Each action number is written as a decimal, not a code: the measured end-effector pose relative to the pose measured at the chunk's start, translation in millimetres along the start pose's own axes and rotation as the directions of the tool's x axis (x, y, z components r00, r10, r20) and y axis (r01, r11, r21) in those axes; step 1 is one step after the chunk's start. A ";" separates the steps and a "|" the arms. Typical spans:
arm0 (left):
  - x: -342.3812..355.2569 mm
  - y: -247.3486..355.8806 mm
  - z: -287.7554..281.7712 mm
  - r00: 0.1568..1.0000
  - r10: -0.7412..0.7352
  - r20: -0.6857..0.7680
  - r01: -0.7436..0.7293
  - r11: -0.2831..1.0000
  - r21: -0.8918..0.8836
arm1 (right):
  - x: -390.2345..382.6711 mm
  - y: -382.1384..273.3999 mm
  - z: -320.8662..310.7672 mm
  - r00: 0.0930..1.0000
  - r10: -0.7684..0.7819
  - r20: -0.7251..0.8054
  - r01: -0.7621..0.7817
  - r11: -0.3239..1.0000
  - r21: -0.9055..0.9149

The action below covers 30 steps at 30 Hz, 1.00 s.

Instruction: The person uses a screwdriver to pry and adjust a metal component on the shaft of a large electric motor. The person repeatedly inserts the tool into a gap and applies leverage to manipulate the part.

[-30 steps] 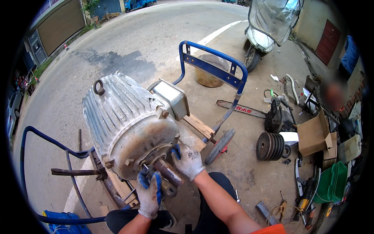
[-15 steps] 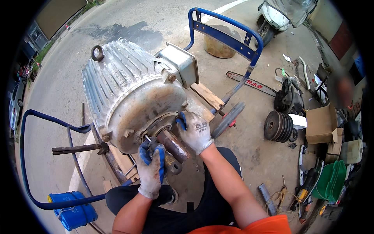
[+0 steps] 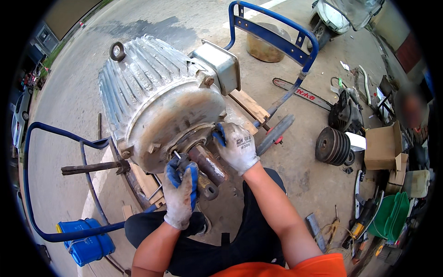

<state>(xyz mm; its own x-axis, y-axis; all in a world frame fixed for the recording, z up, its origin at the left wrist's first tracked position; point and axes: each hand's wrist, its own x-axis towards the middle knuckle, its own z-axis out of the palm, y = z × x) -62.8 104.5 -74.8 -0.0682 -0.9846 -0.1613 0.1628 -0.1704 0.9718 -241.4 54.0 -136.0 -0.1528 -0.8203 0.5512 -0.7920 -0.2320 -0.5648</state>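
Note:
A large silver electric motor [image 3: 180, 111] with cooling fins lies in front of me, its thick rusty shaft [image 3: 208, 165] pointing toward me. Left of the shaft, my left hand [image 3: 181, 189], in a white glove with blue fingers, is closed around a hand tool with a dark head and a yellowish-brown barrel [image 3: 206, 188]. A thin metal rod from its head reaches the bearing cover [image 3: 196, 137]. My right hand [image 3: 234, 147], gloved alike, has its fingers curled in at the cover's right side. Whatever those fingertips grip is hidden.
A blue-framed hand cart [image 3: 272, 37] bears the motor on wooden boards [image 3: 247, 105]. To the right lie a chainsaw [image 3: 344, 108], a grooved pulley [image 3: 331, 147], a cardboard box [image 3: 382, 147] and a green bin [image 3: 391, 217]. A blue bucket [image 3: 87, 242] stands at lower left.
The whole view has shifted slightly. Both hands keep nearly the same places at the bearing cover, and the left still holds the tool with its rod against the cover.

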 end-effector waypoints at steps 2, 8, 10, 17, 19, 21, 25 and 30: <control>0.3 2.0 3.0 1.000 0.021 -0.003 -0.021 1.000 0.015 | 0.5 -1.5 -0.6 0.995 0.075 0.061 -0.077 0.997 0.025; 1.3 1.7 -4.0 0.999 -0.029 0.028 0.028 0.999 0.026 | 1.3 1.2 3.6 0.939 0.254 0.230 -0.271 0.961 0.048; 1.6 0.4 -6.3 0.999 -0.033 0.020 0.033 0.999 0.008 | -2.4 1.2 1.1 0.962 0.204 0.179 -0.215 0.976 0.040; 1.1 -0.9 -4.3 0.999 -0.019 0.046 0.022 0.998 -0.059 | 4.5 -2.6 -2.0 0.983 0.125 0.136 -0.129 0.991 0.024; 2.2 -4.2 -6.1 0.999 0.004 0.045 -0.002 0.999 -0.047 | 7.7 -8.3 -4.7 0.893 0.336 0.300 -0.362 0.931 0.036; 1.2 -1.9 -5.7 0.999 -0.024 0.040 0.026 0.998 -0.064 | 7.6 -10.4 -7.0 0.882 0.349 0.317 -0.376 0.926 0.027; 1.2 1.7 -6.2 0.998 -0.058 0.036 0.061 0.993 -0.098 | 0.3 -6.7 -6.7 0.965 0.204 0.167 -0.209 0.978 0.013; 4.0 8.1 0.1 0.993 -0.112 0.041 0.115 0.990 -0.076 | -0.1 4.1 4.7 1.000 0.002 0.027 -0.002 1.000 -0.004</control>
<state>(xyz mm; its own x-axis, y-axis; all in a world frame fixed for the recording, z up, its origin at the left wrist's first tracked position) -61.9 99.1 -67.5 -0.1264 -0.9567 -0.2623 0.2283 -0.2854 0.9308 -241.9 50.7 -141.3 -0.1382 -0.8343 0.5337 -0.7944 -0.2285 -0.5628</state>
